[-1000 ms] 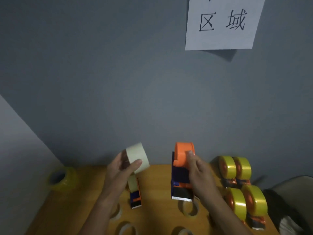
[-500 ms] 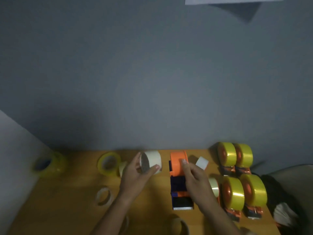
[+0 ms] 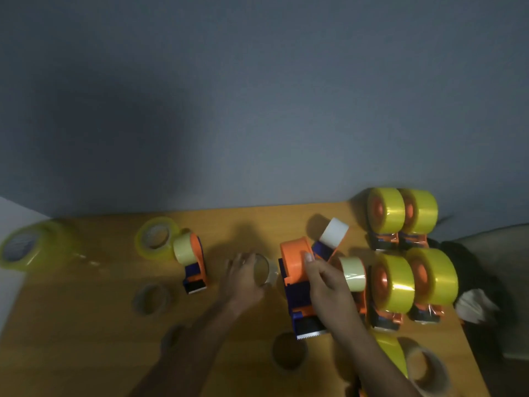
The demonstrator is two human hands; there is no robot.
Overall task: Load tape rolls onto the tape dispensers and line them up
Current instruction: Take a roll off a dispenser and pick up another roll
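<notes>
The left hand (image 3: 243,277) has lowered its tape roll (image 3: 264,272) to the counter (image 3: 86,310); the right hand (image 3: 326,282) grips the empty dispenser (image 3: 296,265), so loading looks imminent.

Desk (image 3: 86,310): smooth wood-look surface, low sheen. Empty dispenser (image 3: 296,270): orange and blue plastic, matt, with a toothed metal-looking blade. Loaded yellow tape rolls (image 3: 400,282): glossy film with bright highlights. Pale tape roll (image 3: 333,233): matt white. Wall (image 3: 257,110): matt grey.
</notes>
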